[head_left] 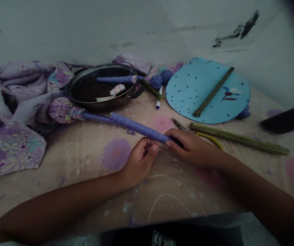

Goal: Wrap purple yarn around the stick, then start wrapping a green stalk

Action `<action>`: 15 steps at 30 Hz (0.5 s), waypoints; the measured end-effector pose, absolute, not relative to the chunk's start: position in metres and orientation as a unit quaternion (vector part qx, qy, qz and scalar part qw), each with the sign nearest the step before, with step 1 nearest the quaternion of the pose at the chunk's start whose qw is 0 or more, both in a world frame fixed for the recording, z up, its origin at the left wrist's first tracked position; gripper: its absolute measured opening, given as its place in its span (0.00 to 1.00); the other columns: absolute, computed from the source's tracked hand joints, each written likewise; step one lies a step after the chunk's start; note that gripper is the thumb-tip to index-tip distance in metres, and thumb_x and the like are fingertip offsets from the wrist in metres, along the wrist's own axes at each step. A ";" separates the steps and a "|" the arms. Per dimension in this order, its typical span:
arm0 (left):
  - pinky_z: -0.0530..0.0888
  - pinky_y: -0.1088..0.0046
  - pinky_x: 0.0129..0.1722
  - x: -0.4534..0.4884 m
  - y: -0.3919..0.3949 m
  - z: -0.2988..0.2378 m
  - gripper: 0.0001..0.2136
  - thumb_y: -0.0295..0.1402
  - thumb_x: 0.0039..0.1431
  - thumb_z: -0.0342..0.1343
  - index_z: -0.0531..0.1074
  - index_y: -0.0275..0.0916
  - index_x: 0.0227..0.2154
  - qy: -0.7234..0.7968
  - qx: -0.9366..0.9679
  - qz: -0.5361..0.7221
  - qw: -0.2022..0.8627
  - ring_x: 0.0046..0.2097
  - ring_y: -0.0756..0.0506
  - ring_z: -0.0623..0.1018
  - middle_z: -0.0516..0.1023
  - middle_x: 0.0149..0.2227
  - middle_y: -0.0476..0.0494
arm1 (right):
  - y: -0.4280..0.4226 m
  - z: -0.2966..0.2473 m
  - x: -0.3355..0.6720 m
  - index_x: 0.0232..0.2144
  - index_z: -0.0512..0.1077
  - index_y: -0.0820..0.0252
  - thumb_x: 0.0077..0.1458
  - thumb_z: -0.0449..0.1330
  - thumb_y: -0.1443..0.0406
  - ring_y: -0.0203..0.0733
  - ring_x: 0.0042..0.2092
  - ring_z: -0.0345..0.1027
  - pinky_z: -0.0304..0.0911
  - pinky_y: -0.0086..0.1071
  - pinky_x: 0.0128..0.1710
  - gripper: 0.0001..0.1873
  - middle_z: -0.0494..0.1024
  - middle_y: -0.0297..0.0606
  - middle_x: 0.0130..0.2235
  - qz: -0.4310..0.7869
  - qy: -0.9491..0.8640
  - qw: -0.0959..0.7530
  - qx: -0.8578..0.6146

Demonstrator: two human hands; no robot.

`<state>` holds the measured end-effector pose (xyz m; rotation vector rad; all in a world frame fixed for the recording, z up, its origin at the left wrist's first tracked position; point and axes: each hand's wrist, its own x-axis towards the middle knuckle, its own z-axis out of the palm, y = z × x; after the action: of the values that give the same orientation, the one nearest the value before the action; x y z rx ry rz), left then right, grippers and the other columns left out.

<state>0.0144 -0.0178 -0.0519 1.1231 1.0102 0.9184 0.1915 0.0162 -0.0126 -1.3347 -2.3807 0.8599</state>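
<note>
Purple thread-wrapped stick point(136, 125), end hidden in right hand's point(191, 148) closed grip; left hand point(139, 163) pinching perhaps loose thread point(147, 147).

Steel pan point(70, 89), blue yarn balls point(159, 79), dotted blue round board point(187, 99), crumpled floral cloth point(16, 95) behind.

Forearms point(59, 194) angled inward, left hand point(139, 164) pinched upright — right hand point(191, 148) curled palm-down, just beside it
</note>
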 end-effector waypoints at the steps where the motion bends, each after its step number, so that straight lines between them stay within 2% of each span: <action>1: 0.51 0.77 0.19 0.014 -0.017 -0.052 0.12 0.43 0.58 0.49 0.60 0.39 0.32 0.439 0.493 0.401 0.635 0.19 0.56 0.52 0.52 0.17 0.59 | 0.016 -0.014 0.192 0.38 0.66 0.60 0.56 0.50 0.60 0.40 0.33 0.66 0.57 0.33 0.32 0.11 0.74 0.40 0.35 0.270 -0.825 0.137 -0.478; 5: 0.53 0.77 0.20 0.016 -0.014 -0.051 0.12 0.43 0.57 0.50 0.61 0.40 0.33 0.453 0.484 0.407 0.628 0.19 0.55 0.55 0.53 0.16 0.59 | 0.012 -0.024 0.190 0.38 0.62 0.59 0.56 0.51 0.57 0.40 0.30 0.65 0.53 0.31 0.27 0.12 0.74 0.40 0.32 0.233 -0.822 0.126 -0.503; 11: 0.54 0.75 0.20 0.019 -0.015 -0.045 0.13 0.44 0.57 0.51 0.64 0.40 0.37 0.472 0.475 0.411 0.618 0.21 0.52 0.59 0.55 0.16 0.56 | 0.007 -0.026 0.189 0.36 0.63 0.60 0.55 0.52 0.53 0.41 0.27 0.63 0.49 0.32 0.25 0.15 0.73 0.40 0.29 0.157 -0.827 0.124 -0.525; 13: 0.54 0.75 0.20 0.018 -0.016 -0.046 0.13 0.44 0.57 0.51 0.63 0.41 0.38 0.475 0.467 0.415 0.620 0.21 0.52 0.58 0.55 0.17 0.56 | 0.009 -0.020 0.192 0.37 0.64 0.59 0.55 0.53 0.53 0.39 0.29 0.64 0.53 0.31 0.27 0.15 0.73 0.39 0.31 0.233 -0.830 0.143 -0.486; 15: 0.54 0.76 0.21 0.016 -0.017 -0.048 0.13 0.44 0.58 0.50 0.62 0.42 0.39 0.472 0.451 0.399 0.644 0.21 0.53 0.57 0.55 0.18 0.57 | 0.012 -0.014 0.196 0.38 0.64 0.58 0.57 0.50 0.53 0.37 0.30 0.64 0.57 0.30 0.28 0.15 0.72 0.37 0.32 0.379 -0.805 0.138 -0.434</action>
<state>0.0161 -0.0167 -0.0477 1.0269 1.0758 0.9081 0.1961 0.0115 -0.0136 -1.2564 -2.3290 1.0950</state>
